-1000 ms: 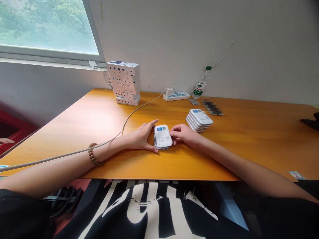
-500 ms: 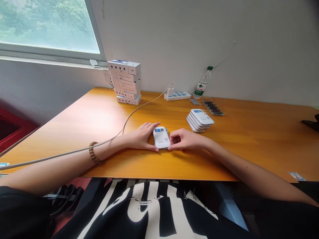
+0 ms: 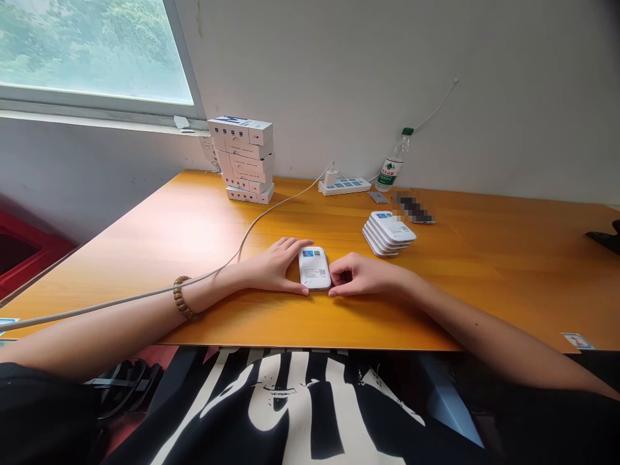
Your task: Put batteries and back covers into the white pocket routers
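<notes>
A white palm-sized device (image 3: 315, 270), resembling a portable Wi-Fi router, lies flat on the table with a blue label, a QR code and small print facing up. My left hand (image 3: 277, 266) grips its left side, thumb at the near corner and fingertips at the far one. Against its right edge rests my right hand (image 3: 357, 274), fingers curled, with the thumb tip by the near right corner. The hollow of that hand shows nothing inside. Behind it stands a leaning stack of several similar devices (image 3: 390, 229).
White boxes (image 3: 245, 158) are piled at the back left. A power strip (image 3: 345, 186), a water bottle (image 3: 391, 161) and a partly blurred phone-like object (image 3: 417, 210) sit along the back. A pale cable (image 3: 249, 232) runs across the table (image 3: 310, 323) and over my left forearm.
The device's top face, earlier slightly askew with a dark edge showing at the right, now sits flush. My right thumb has slipped off its corner; my left hand is nearly still.
</notes>
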### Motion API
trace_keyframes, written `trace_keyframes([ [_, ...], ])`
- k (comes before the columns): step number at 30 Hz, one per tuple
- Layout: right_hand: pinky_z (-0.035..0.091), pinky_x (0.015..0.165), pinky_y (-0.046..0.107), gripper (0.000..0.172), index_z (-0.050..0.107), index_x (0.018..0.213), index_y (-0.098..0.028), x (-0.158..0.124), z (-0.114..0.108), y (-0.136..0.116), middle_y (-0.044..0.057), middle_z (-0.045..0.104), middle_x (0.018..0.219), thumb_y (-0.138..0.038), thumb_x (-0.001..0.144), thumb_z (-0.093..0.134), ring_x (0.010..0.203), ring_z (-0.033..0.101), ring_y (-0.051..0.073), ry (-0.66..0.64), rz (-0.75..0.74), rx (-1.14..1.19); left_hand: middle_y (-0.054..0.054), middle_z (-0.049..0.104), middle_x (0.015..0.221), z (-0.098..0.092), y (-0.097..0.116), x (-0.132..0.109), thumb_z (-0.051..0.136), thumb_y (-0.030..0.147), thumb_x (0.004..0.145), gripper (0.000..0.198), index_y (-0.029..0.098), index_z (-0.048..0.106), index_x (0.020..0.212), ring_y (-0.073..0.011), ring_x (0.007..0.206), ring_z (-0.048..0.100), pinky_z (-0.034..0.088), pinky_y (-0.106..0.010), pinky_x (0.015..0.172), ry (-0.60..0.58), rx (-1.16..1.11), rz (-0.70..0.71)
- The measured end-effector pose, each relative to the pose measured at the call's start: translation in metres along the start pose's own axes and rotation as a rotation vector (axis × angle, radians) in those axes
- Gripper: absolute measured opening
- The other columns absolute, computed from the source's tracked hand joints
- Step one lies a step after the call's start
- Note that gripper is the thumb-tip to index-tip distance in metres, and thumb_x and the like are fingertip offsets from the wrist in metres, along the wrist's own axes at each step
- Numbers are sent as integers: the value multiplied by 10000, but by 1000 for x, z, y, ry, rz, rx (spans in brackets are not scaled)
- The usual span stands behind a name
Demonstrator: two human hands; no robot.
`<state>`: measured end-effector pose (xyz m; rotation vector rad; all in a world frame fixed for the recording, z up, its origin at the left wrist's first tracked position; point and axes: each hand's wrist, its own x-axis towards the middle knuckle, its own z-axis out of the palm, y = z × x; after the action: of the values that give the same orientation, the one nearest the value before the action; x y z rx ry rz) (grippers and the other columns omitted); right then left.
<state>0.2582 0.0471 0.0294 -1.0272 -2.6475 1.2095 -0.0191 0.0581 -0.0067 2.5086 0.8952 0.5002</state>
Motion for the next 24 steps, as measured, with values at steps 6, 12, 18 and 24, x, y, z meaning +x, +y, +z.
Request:
trace_keyframes([
  [6,348,567,265,327,596,712,-194,0,-1,3,-36,562,675,-450,859,737,623,471,123,11,9,4,-167,536,1542,0,1,-1,805,688,789,986,247,400,1573,-416,1441,474,418,-553,1183,5,-4,48],
  [12,357,607,286,446,557,659,-196,5,-5,13,-19,547,660,-540,912,684,638,471,137,252,-37,-81,-160,530,1546,2,1,-1,769,679,838,910,255,414,1560,-402,1447,462,392,-559,1206,5,8,103],
  [18,466,732,320,320,718,992,-158,18,-2,25,88,750,942,-458,969,609,803,633,201,519,88,-137,-176,542,1513,3,5,1,769,644,843,905,227,397,1555,-413,1419,484,407,-575,1190,-13,21,64],
  [24,454,689,308,393,723,958,-161,17,-1,20,58,732,849,-525,987,577,739,622,187,408,74,-19,-168,541,1502,7,10,1,872,430,690,1028,228,375,1567,-419,1410,493,449,-574,1178,52,3,143],
])
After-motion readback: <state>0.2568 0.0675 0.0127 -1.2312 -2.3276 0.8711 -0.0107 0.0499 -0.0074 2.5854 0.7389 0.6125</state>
